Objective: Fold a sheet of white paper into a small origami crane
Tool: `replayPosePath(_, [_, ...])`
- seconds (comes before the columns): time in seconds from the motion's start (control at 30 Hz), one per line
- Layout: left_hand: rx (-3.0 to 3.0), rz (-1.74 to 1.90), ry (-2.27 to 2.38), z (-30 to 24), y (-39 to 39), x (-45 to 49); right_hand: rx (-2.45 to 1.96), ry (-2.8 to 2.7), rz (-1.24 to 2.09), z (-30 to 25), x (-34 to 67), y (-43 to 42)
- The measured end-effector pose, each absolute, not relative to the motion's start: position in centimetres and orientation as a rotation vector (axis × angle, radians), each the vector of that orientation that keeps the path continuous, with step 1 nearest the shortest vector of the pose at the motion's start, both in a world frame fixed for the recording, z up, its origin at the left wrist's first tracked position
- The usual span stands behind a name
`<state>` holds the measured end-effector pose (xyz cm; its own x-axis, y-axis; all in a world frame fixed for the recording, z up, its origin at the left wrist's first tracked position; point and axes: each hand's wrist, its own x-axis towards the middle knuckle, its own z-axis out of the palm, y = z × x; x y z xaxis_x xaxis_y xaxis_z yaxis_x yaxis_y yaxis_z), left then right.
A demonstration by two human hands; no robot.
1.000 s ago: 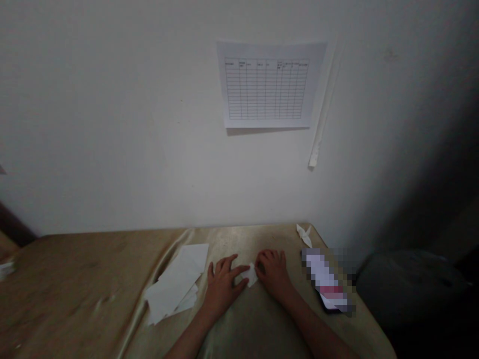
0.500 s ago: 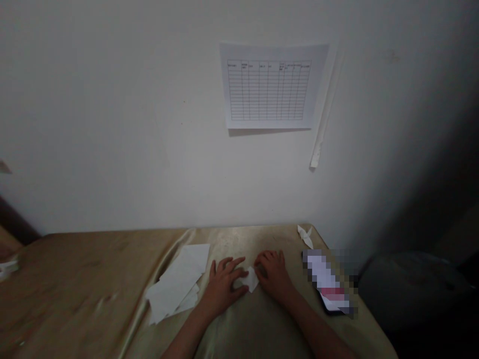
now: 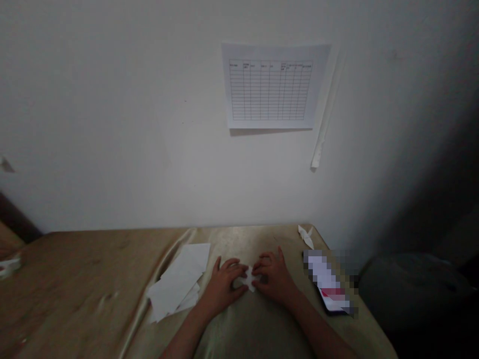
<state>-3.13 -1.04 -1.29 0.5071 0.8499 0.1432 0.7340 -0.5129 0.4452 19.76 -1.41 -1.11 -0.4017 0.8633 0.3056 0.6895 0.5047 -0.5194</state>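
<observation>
Both hands are down on the table [image 3: 93, 269], working one small folded white paper piece [image 3: 248, 280] that sits between them, near the front-centre of the tan cloth. Left hand [image 3: 223, 285]: palm down, fingers curled in, fingertips pressing on the left edge of the paper piece; thumb tucked alongside, not spread. Right hand [image 3: 272, 278]: fingers bent and bunched close, tips meeting the paper's right edge; looks like a pinch with thumb and forefinger, but the contact is too small and dim to confirm. Fingertips of the two hands nearly touch over the paper. Most of the piece is covered; only a small white wedge shows. Just left of the left hand: a loose stack of white sheets [image 3: 179, 279], fanned, lying flat, not touched. Right of the right hand: a phone [image 3: 329, 286], screen pixelated, lying diagonal near the table's right edge, clear of the hand. Beyond it, at the table's far right corner against the wall: a small folded paper figure [image 3: 306, 235]. On the wall above: a printed grid sheet [image 3: 270, 86], with a white strip [image 3: 325, 119] hanging beside it.
</observation>
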Motion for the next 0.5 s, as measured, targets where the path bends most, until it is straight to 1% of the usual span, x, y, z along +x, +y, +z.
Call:
replayPosePath(0.23, [2.390, 0.461, 1.315, -1.22, -0.59, -3.70, -1.280, -2.247, 0.428, -0.53, 19.88, -1.79])
replayPosePath(0.5, [2.511, 0.592, 1.296, -1.34, -0.40, -3.07, -1.274, -2.260, 0.473, -0.52, 19.75, -1.45])
